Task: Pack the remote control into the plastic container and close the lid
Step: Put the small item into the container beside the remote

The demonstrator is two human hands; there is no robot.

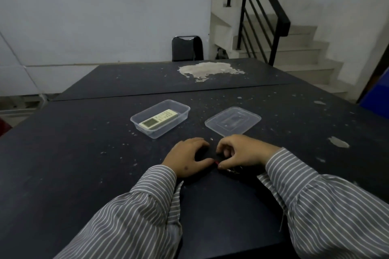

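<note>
A cream remote control (159, 119) with a small screen lies inside the clear, uncovered plastic container (182, 116) on the dark table. The clear lid (232, 121) lies flat on the table to the container's right, apart from it. My left hand (187, 159) rests arched on the table in front of the container, fingers curved, holding nothing I can make out. My right hand (244, 152) sits just in front of the lid with fingers curled. Its thumb touches a small dark item with a red tip (216, 162); whether it grips it is unclear.
The dark table (84, 153) is speckled with pale chips, with a large worn patch (208, 69) at the far end. A black chair (187, 48) stands behind the table. A staircase with a black railing (273, 17) rises at the right.
</note>
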